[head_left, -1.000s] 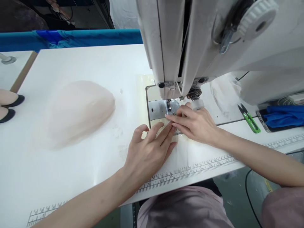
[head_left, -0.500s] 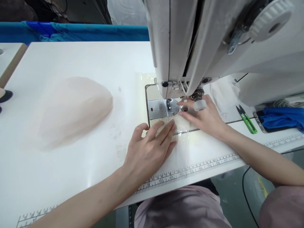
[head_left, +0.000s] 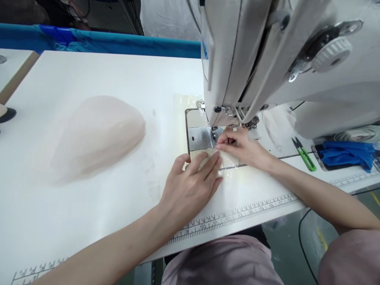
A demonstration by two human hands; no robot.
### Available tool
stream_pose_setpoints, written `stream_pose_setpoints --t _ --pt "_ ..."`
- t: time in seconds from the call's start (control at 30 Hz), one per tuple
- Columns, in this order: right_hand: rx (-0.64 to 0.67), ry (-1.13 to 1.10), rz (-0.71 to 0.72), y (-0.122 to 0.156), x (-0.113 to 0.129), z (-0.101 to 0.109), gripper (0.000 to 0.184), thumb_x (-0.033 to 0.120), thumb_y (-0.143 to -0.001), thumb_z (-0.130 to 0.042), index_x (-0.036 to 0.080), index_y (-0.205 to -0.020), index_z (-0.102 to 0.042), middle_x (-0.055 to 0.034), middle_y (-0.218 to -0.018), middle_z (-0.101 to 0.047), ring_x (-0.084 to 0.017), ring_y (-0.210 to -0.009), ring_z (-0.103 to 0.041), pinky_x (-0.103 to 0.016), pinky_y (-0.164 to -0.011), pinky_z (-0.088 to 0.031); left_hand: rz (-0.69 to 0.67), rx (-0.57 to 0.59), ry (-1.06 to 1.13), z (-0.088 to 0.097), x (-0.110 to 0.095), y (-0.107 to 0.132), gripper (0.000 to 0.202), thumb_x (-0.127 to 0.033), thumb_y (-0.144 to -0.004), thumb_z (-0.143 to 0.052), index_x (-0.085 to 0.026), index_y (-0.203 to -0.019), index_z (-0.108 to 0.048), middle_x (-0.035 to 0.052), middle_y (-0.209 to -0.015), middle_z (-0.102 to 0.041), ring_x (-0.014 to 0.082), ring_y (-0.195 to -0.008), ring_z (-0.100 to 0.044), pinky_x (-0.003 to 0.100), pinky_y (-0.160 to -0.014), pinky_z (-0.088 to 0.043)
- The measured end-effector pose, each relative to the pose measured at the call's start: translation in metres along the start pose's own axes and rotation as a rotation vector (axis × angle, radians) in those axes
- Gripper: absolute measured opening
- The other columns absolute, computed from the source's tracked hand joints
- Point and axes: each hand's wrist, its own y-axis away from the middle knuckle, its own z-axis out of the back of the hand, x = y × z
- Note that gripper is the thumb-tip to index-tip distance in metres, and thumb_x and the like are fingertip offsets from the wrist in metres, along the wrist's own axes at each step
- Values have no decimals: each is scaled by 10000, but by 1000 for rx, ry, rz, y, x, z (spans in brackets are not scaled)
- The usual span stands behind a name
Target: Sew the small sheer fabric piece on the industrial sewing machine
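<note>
Both my hands are at the bed of a white sewing machine. My left hand lies flat with fingers stretched over the front edge of the bed, on clear tape. Close beside its fingertips, my right hand is closed in a pinch just in front of the presser foot. Whatever that pinch holds is too small to make out. The shiny metal needle plate shows left of the foot, with no fabric visible on it.
A sheer beige fabric piece lies on the white table at left. Right of the machine's needle are pale sheer fabric, green thread snips and a blue cloth over a phone. A ruler strip follows the front edge.
My right hand has moved left and forward to the presser foot, its thumb and finger closing from apart into a pinch. My left hand stays put. The view has shifted slightly.
</note>
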Motion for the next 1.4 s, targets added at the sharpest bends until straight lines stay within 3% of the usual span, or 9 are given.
stream_pose_setpoints --t 0.2,0.5,0.7,0.8,0.97,1.07,1.17,1.27,1.4 --pt "36 -177 -15 3 -3 -2 130 297 -849 -628 194 -773 -648 20 -753 -617 -107 -692 -526 -255 -645 -396 11 -8 -9 0 -1 1 232 -222 -938 -531 -172 -1124 -659 40 -1208 -679 219 -1050 -623 397 -797 -392" --pt "-68 -13 -45 -1 -15 -3 143 337 -859 -627 212 -800 -661 -1 -820 -658 -164 -836 -574 -318 -777 -423 6 -17 9 -2 0 1 235 -216 -920 -559 -141 -1116 -665 60 -1203 -682 222 -1033 -629 398 -789 -400" --pt "-242 265 -3 -11 -29 -1 287 397 -922 -512 209 -718 -586 -37 -786 -638 -218 -829 -578 -401 -805 -420 16 -19 38 -1 0 1 254 -206 -916 -559 -178 -1146 -660 61 -1195 -685 232 -1034 -628 399 -794 -409" --pt "-284 451 2 -14 -31 4 281 297 -937 -466 211 -676 -527 -52 -762 -609 -237 -840 -567 -422 -816 -403 18 -19 43 0 0 0 263 -202 -911 -563 -185 -1157 -655 59 -1194 -686 235 -1036 -629 400 -791 -408" --pt "-378 727 42 -5 -21 19 161 176 -880 -493 213 -750 -581 -66 -810 -639 -266 -878 -568 -428 -812 -398 17 -16 21 0 3 -1 247 -218 -932 -538 -184 -1151 -647 42 -1211 -678 228 -1049 -632 406 -798 -394" --pt "-294 785 84 10 -7 23 153 213 -879 -535 202 -761 -631 -47 -739 -651 -221 -723 -555 -361 -680 -402 36 -11 8 -2 7 -4 244 -235 -945 -523 -175 -1150 -641 40 -1220 -672 228 -1079 -626 414 -821 -387" --pt "-149 787 228 24 8 18 227 253 -940 -473 199 -924 -694 -35 -761 -678 -181 -657 -544 -345 -674 -400 53 -16 5 -6 12 -6 247 -242 -946 -522 -183 -1157 -637 26 -1221 -671 235 -1120 -611 426 -834 -386" --pt "-153 819 368 31 11 7 326 159 -955 -397 213 -1110 -678 -44 -824 -699 -181 -749 -577 -335 -672 -384 57 -12 12 -8 15 -8 265 -237 -943 -527 -208 -1187 -624 13 -1220 -671 241 -1137 -603 435 -831 -389" --pt "-165 903 412 32 1 -3 347 108 -938 -393 154 -1137 -674 -69 -816 -691 -199 -808 -573 -349 -678 -368 46 2 -41 -6 14 -8 293 -249 -948 -523 -210 -1228 -599 14 -1225 -668 234 -1146 -598 427 -834 -382"
